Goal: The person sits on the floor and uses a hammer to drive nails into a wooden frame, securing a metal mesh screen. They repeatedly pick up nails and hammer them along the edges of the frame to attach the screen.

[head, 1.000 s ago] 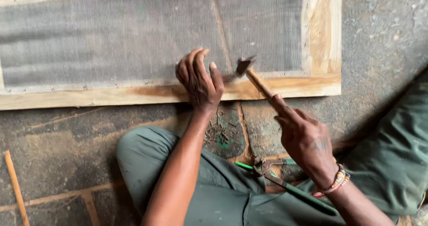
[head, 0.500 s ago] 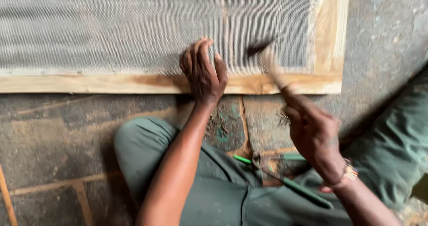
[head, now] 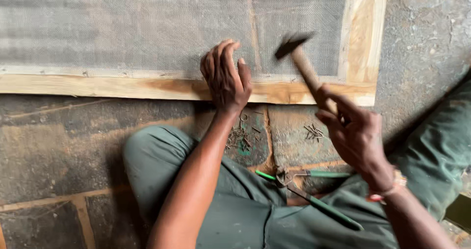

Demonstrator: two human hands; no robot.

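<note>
Since a moment ago the hammer (head: 299, 62) has swung higher above the wooden frame (head: 147, 87). The right hand (head: 355, 136) grips its handle; the left hand (head: 225, 77) presses fingers down on the mesh (head: 122, 28) edge. Nailing looks underway; the next blow needs aim clear of those fingers.

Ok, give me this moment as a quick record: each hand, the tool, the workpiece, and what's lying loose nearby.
left hand: flat on the mesh and the wooden frame's lower rail, fingers spread
right hand: gripping the hammer's wooden handle, head raised above the mesh
hammer: motion-blurred, dark head, not touching the frame
wooden frame: lying on the stone floor, wire mesh stretched over it
nails: small loose piles on the floor below the rail
pliers: green-handled, resting on the person's lap
</note>
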